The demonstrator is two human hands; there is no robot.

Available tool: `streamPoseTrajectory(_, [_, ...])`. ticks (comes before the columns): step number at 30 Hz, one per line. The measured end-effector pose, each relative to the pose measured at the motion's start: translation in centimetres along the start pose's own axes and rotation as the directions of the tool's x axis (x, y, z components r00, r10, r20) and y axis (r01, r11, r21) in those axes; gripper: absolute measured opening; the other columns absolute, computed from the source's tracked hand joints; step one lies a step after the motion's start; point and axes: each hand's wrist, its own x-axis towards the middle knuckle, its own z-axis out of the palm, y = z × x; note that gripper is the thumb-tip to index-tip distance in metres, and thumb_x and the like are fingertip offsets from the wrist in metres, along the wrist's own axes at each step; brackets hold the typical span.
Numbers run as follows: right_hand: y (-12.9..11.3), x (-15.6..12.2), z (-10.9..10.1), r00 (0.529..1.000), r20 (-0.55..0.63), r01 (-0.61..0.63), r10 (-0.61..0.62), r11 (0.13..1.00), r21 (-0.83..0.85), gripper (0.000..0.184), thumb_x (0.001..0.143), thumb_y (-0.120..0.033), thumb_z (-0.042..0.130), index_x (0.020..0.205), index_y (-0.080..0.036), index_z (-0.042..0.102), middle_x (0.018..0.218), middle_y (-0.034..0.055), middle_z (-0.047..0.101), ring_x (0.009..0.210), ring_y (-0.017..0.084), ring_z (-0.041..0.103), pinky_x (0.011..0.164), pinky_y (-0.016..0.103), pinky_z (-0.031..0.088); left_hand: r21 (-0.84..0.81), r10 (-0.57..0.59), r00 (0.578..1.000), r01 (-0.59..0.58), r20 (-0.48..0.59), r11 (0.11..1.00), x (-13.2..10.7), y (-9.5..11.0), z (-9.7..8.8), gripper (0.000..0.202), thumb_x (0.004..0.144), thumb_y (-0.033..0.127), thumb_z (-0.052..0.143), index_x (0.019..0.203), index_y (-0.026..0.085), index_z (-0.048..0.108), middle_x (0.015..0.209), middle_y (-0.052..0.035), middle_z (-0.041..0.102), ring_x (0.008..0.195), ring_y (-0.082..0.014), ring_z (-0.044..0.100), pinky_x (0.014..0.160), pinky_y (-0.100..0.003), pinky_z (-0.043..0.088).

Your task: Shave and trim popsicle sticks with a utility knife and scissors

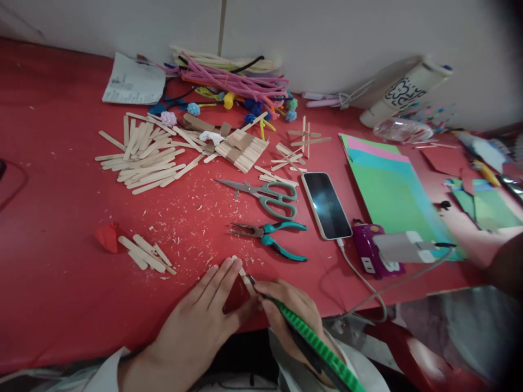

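My left hand point(204, 316) lies on the red table point(61, 261) near its front edge, fingers stretched out and pressing down a wooden craft stick point(245, 279). My right hand point(290, 313) is closed around a green-handled utility knife point(314, 345), whose tip rests against that stick right beside my left thumb. Wood shavings are scattered on the table just above my hands.
Pliers point(272, 235) and scissors point(267, 196) lie just beyond my hands, a phone point(327, 205) on a cable to their right. A pile of craft sticks point(143, 158), pipe cleaners point(237, 81), coloured paper point(388, 185) and a power strip point(379, 250) fill the back and right.
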Motion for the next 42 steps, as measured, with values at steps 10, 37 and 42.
streamPoseTrajectory(10, [0.0,0.3,-0.1,1.0,0.007,0.012,-0.012,1.0,-0.003,0.017,0.097,-0.019,0.041,0.104,-0.019,0.057,0.069,0.0024,0.066,0.053,0.012,0.062,0.052,0.019,0.054,0.011,-0.012,1.0,0.012,-0.003,1.0,-0.2,0.1,-0.1,0.076,0.079,0.033,0.063,0.146,0.019,0.032,0.135,-0.0171,0.055,0.124,-0.0272,0.053,0.102,-0.039,0.034])
streamPoseTrajectory(37, [0.5,0.2,-0.2,0.99,0.066,0.123,-0.121,0.992,-0.024,0.02,0.091,-0.012,0.045,0.104,-0.019,0.058,0.069,0.003,0.068,0.056,0.014,0.065,0.053,0.022,0.053,-0.028,-0.014,0.999,0.015,0.049,1.0,-0.3,0.2,-0.4,0.068,0.073,0.034,0.074,0.134,0.021,0.046,0.14,-0.0213,0.05,0.128,-0.0305,0.05,0.104,-0.04,0.039])
streamPoseTrajectory(42, [-0.3,-0.1,-0.9,0.996,0.031,0.085,-0.083,0.995,-0.045,0.023,0.088,-0.007,0.045,0.1,-0.022,0.057,0.073,0.0019,0.071,0.057,0.013,0.066,0.057,0.021,0.054,-0.001,-0.004,0.998,0.004,0.058,1.0,-0.2,0.2,-0.4,0.082,0.074,0.034,0.073,0.144,0.022,0.034,0.14,-0.0223,0.05,0.128,-0.0322,0.05,0.101,-0.042,0.043])
